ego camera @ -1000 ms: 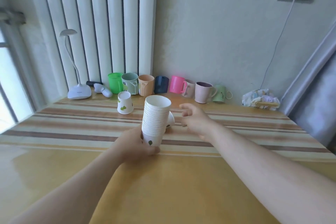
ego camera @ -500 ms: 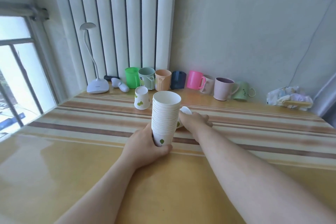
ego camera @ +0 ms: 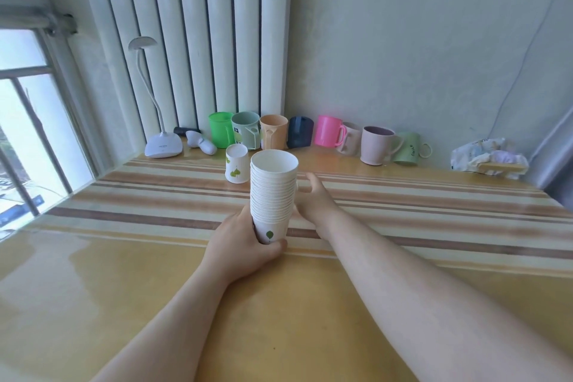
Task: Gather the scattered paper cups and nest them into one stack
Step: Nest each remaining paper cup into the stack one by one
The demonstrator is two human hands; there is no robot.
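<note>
Striped yellow desk [ego camera: 403, 273] under a white wall and radiator. Left hand [ego camera: 240, 246] fingers wrapped round the base of the nested stack [ego camera: 273, 195], held upright near desk centre. Right hand [ego camera: 313, 198] reaches behind the stack; its fingers are hidden, so whether they hold anything cannot be told. One loose paper cup [ego camera: 237, 163], inverted, leaf-printed, stands just beyond the stack. Step: gathering stragglers. Next move likely calls for lifting, righting, and seating that cup in the stack's open top.

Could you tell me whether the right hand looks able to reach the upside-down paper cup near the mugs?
Probably yes: the right hand is just beyond the stack, and bare table separates it from the upside-down cup.
</note>
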